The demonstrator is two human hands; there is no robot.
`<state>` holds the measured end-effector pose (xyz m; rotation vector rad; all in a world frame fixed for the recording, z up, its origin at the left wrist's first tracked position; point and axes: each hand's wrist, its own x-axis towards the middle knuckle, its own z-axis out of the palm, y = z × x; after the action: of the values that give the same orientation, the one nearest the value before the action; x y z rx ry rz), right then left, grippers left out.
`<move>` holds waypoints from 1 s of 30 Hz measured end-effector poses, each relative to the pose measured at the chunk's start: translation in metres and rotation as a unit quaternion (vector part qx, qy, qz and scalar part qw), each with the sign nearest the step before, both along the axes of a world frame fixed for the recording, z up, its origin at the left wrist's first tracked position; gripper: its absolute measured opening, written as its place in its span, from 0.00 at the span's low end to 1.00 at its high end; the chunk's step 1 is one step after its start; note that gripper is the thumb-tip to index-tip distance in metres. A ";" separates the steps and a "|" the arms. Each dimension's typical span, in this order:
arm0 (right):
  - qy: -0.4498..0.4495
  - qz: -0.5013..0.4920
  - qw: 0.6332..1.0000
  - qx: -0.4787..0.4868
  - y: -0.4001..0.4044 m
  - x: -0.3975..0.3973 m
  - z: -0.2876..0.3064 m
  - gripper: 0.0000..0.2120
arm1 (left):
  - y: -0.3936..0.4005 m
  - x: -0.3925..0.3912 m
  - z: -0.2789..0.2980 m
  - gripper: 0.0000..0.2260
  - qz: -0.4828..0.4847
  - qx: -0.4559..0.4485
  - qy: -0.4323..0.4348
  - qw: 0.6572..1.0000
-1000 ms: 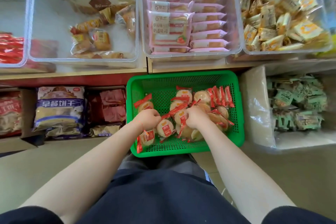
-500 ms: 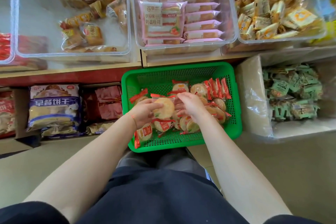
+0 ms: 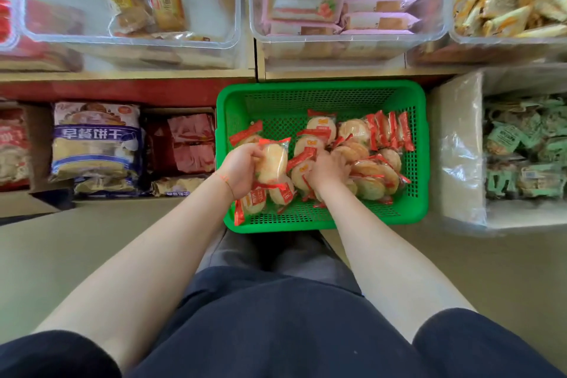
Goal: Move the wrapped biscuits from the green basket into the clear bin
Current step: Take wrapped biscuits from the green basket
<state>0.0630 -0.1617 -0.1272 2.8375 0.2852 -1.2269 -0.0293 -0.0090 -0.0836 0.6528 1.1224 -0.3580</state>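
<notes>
Left grip (image 3: 242, 169) clutches a wrapped biscuit (image 3: 271, 159) – right grip (image 3: 326, 170) curls into the pile in green basket (image 3: 319, 90).

Perforated plastic green basket (image 3: 418, 144); glossy film on wrapped biscuits (image 3: 368, 172).

The right hand (image 3: 326, 170) lies knuckles-up on the wrapped biscuits (image 3: 365, 144), its fingertips buried among them, so whether it grips one cannot be told. The left hand (image 3: 242, 169) covers part of the packet it holds (image 3: 273, 159). Beyond both hands, the clear bins (image 3: 138, 40) run off the top edge; their labels are blurred.
</notes>
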 end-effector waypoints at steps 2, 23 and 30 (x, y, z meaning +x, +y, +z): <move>0.003 0.017 1.000 0.008 0.000 0.001 0.001 0.34 | 0.004 -0.001 0.003 0.14 0.014 -0.007 -0.019 1.000; 0.130 -0.382 0.806 0.434 0.043 0.004 0.090 0.15 | 0.059 -0.047 0.085 0.20 0.055 -0.121 -0.160 0.978; 0.140 -0.368 0.770 0.502 0.097 -0.036 0.128 0.10 | 0.112 -0.081 0.108 0.21 -0.007 -0.038 -0.127 0.991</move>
<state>0.0266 -0.0650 0.0004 3.8449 -0.3580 -2.1830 -0.1104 0.1031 0.0246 0.6212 0.8575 -0.3186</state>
